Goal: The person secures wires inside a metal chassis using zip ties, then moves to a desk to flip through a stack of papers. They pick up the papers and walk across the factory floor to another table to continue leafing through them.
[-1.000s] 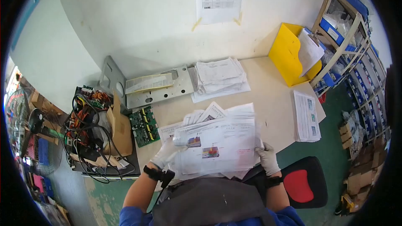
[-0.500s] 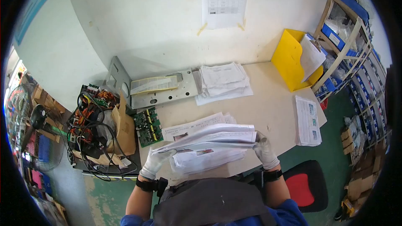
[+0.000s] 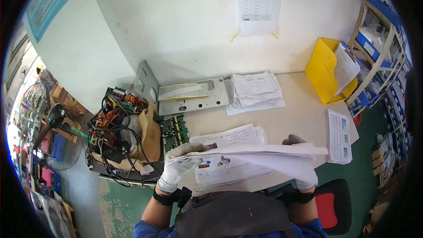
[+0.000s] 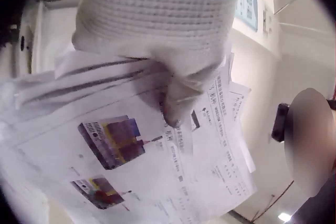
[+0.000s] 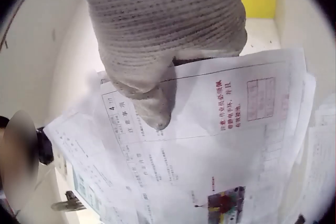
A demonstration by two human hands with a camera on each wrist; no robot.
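Note:
Both hands wear white knitted gloves and hold a bundle of printed sheets (image 3: 269, 150) above the desk. The left hand (image 3: 179, 167) grips the bundle's left end; in the left wrist view its thumb lies on the top page beside colour photos (image 4: 118, 142). My right hand (image 5: 168, 40) pinches the opposite end, thumb on a page with red print (image 5: 228, 106); in the head view, paper partly covers this hand. One white sheet (image 3: 282, 167) sags below the bundle. More printed sheets (image 3: 233, 174) lie on the desk underneath.
A green circuit board (image 3: 174, 131) and a carton of cables (image 3: 150, 136) stand left. Behind are a metal plate (image 3: 216, 94) and a paper stack (image 3: 255, 90). A yellow file holder (image 3: 324, 68) and more sheets (image 3: 339, 136) are right; a chair (image 3: 328, 209) is near the desk.
The bundle has tilted from facing me to nearly edge-on, and a lower sheet now droops from it. Printed sheets underneath have come into view. The head view has shifted left.

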